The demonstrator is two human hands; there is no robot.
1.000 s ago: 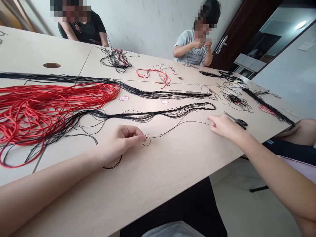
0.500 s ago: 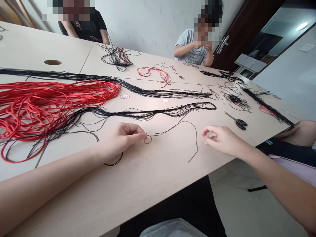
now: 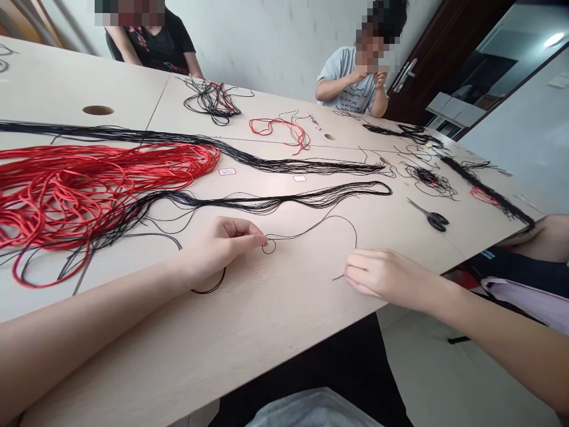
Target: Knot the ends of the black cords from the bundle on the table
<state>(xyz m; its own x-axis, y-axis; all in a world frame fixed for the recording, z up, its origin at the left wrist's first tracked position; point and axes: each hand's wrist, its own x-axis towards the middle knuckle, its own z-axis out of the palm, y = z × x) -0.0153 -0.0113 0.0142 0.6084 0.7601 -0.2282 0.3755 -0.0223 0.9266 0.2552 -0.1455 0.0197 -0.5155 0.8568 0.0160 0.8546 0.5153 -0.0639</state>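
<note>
Black thin cord lies on the pale table, pinched narrowly by the left hand just beside its small loop; the right hand rests curled at the cord's far end, whether gripping it impossible to tell.

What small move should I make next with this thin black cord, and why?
Probably the right hand should pinch the cord's free end, then bring it toward the small loop. The left hand appears to pinch the thin black cord beside that loop, and the end lies by the right fingers, seemingly not held.
</note>
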